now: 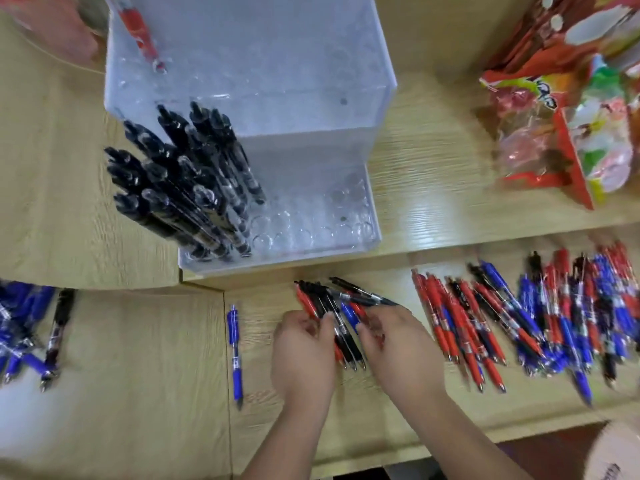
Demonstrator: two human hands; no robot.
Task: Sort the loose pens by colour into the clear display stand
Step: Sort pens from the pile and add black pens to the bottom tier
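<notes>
The clear display stand [311, 188] sits on the upper wooden shelf. Several black pens [187, 188] stand in its front left holes, and a red pen [138, 32] stands at its back left. On the lower surface, my left hand [303, 355] and my right hand [401, 351] together hold a mixed bundle of pens [341, 306], black, red and blue. A big loose pile of red, blue and black pens [536, 317] lies to the right. One blue pen [235, 351] lies alone left of my hands.
A heap of blue pens [20, 327] with one black pen [59, 327] lies at the far left. Snack bags [568, 109] rest on the upper shelf at right. A cardboard box corner [613, 455] shows bottom right.
</notes>
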